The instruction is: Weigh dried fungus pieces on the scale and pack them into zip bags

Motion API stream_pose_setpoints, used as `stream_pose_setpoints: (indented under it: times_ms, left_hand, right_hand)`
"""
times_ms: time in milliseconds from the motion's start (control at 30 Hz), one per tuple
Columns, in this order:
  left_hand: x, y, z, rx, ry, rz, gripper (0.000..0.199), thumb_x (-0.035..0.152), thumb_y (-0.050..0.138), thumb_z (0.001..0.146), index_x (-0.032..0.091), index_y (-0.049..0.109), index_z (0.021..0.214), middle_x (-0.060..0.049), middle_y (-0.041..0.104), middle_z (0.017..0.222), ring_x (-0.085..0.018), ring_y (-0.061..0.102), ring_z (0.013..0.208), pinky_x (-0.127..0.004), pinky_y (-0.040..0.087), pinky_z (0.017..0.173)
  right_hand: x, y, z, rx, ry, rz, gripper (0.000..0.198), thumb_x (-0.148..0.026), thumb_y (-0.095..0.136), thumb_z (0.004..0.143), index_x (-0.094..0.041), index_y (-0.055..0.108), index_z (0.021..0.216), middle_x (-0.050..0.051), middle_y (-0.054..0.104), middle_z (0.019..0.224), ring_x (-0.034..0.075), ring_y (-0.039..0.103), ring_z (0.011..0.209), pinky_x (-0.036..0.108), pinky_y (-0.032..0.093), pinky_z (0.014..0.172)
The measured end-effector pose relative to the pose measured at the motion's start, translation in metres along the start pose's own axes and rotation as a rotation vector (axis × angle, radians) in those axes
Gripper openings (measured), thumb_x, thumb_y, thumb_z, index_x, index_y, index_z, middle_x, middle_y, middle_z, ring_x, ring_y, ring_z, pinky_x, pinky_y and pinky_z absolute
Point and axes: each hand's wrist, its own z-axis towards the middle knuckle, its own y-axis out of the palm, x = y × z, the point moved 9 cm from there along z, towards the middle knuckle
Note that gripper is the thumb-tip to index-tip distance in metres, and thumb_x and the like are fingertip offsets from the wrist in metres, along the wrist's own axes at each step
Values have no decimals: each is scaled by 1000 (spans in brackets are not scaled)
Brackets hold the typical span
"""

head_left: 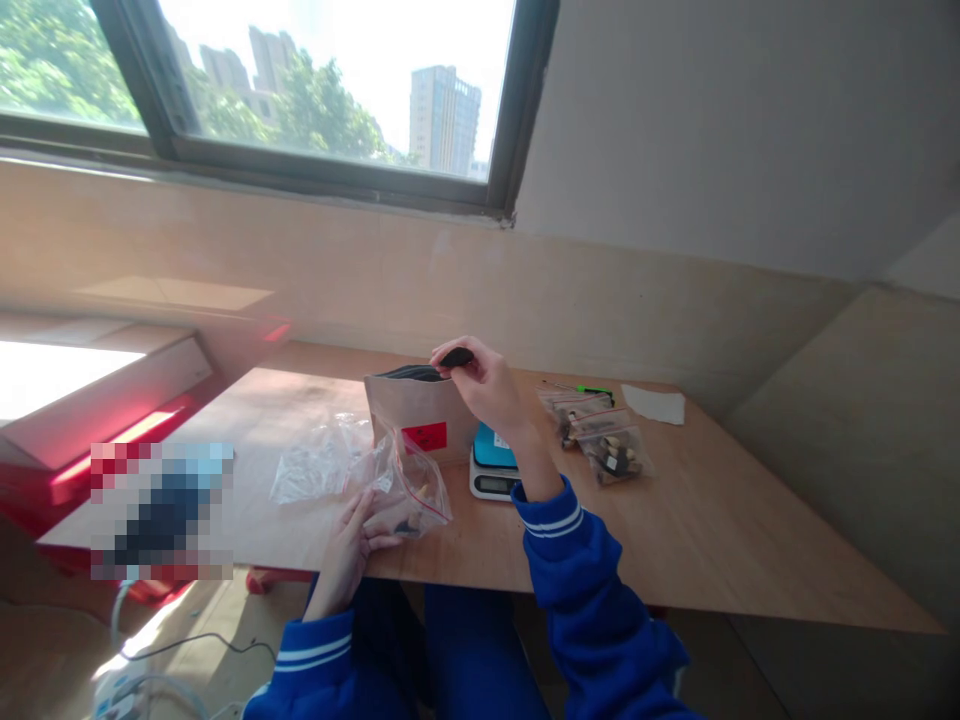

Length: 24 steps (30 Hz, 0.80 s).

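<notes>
Light-brown, smooth wooden counter [720, 520] stands below a dark-framed window [330, 95]. Right hand [486, 385]: grip pinches a small, flattish dark piece [456, 357], material hard to tell, at the mouth of an upright, open tan pouch [394, 405] with red label [424, 437]. Left hand [352, 535]: grip pinches the edge of a crinkled, clear plastic zip bag [421, 505] before the pouch. White, blue-topped scale [491, 485] sits beside the pouch.

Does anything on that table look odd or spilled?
No spill or damage stands out. One oddity: a pixelated patch over the left of the table, hiding what's there. The clear bags near the left hand are just rumpled.
</notes>
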Motion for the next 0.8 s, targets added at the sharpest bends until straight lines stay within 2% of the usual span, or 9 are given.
stream_pose_setpoints:
  times_ms: [100,200,267,433,567,600,667,733,800]
  left_hand:
    - [1,-1,-1,9,5,3,15,17,64,81,13,62,95,-6,64,100,-11,64,52,-29,61,46]
    - [0,-1,0,-1,6,-2,15,17,65,80,12,62,94,-7,64,101,-15,68,59,-31,61,46]
    - [-2,-2,1,-9,4,-6,17,18,66,78,12,62,93,-7,64,102,-17,70,62,-32,61,46]
    - [-5,-3,3,-20,0,-12,18,20,68,77,13,61,93,-5,64,96,-15,68,58,-30,61,47]
    - [-6,-3,4,-29,-6,-20,20,19,68,77,14,61,95,-3,64,91,-12,64,52,-29,61,47]
    - [-6,-3,4,-27,-7,-23,21,19,69,77,14,61,95,-2,64,90,-11,63,51,-29,61,47]
    - [-6,-4,4,-16,-7,-37,25,19,70,75,14,61,98,-1,63,86,-10,61,48,-29,60,46]
    - [-6,-4,3,-7,-9,-58,32,20,73,72,15,61,100,1,62,81,-10,60,47,-29,58,44]
    - [-4,-3,2,-9,-5,-77,38,24,76,68,16,61,102,1,63,79,-11,60,48,-27,57,43]
  right_hand:
    - [4,15,9,-84,-7,-254,28,-3,43,77,-19,65,86,4,68,93,18,62,91,31,50,83]
    - [8,24,10,-158,3,-541,33,-2,43,78,-19,67,91,6,69,98,23,59,99,39,44,93]
    - [10,26,8,-167,14,-637,35,-2,42,79,-20,67,97,7,69,106,25,56,107,43,39,97]
    - [5,18,1,-103,4,-592,43,-1,40,78,-20,64,109,7,65,117,25,53,112,43,37,100]
    - [-14,8,-10,-41,-60,-396,39,0,38,78,-19,65,98,6,64,106,21,55,105,35,44,93]
    - [-17,11,-15,-82,-58,-333,36,0,38,79,-19,65,93,5,64,101,19,57,100,32,45,89]
    - [-18,27,-31,-263,-11,-233,31,-1,39,81,-19,63,85,3,64,91,16,59,89,28,47,82]
    - [-8,51,-55,-499,85,-187,29,1,40,81,-18,62,82,2,65,87,14,60,82,25,47,77]
    - [7,71,-80,-659,181,-198,26,1,42,82,-17,61,83,3,66,87,14,61,80,25,47,75]
